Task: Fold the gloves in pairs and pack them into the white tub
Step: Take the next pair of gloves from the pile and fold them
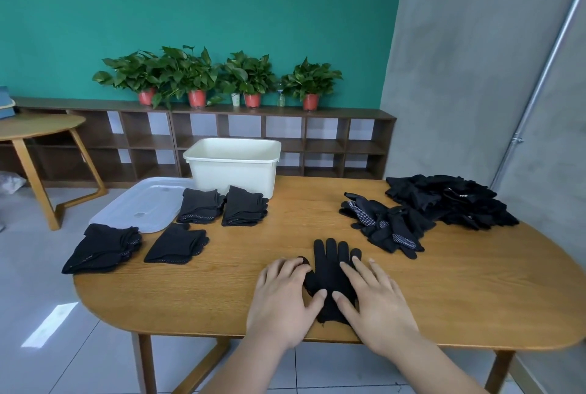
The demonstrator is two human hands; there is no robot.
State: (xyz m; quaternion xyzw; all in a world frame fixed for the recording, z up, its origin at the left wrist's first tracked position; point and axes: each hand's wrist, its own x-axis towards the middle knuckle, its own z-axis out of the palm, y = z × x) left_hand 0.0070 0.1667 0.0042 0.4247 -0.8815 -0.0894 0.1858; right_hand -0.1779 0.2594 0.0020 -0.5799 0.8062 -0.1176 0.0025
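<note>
One black glove (331, 262), or two laid exactly one on the other (I cannot tell which), lies flat on the wooden table (444, 292). Its fingers point away from the person and its cuff is near the table's front edge. It lies between the two hands and partly under both. The left hand (285, 295) rests on the glove's left side, fingers straight and spread a little, thumb tip on the glove's palm. The right hand (377, 301) lies flat on the right side, fingers straight and close together, thumb on the cuff end. Neither hand pinches the cloth.

The white tub (233, 168) stands at the table's far edge, well beyond the glove and to its left. Just in front of the tub sit two folded stacks (199, 206) (242, 206) side by side. Two more stacks (176, 244) (101, 248) lie nearer the person, to the tub's left front. A clear lid (142, 203) lies flat beside the tub on its left. To the tub's right is a loose pile of dotted gloves (383, 225). A larger heap (450, 200) lies farther right again. Behind the tub, potted plants (250, 83) stand on a low shelf unit (317, 140).
</note>
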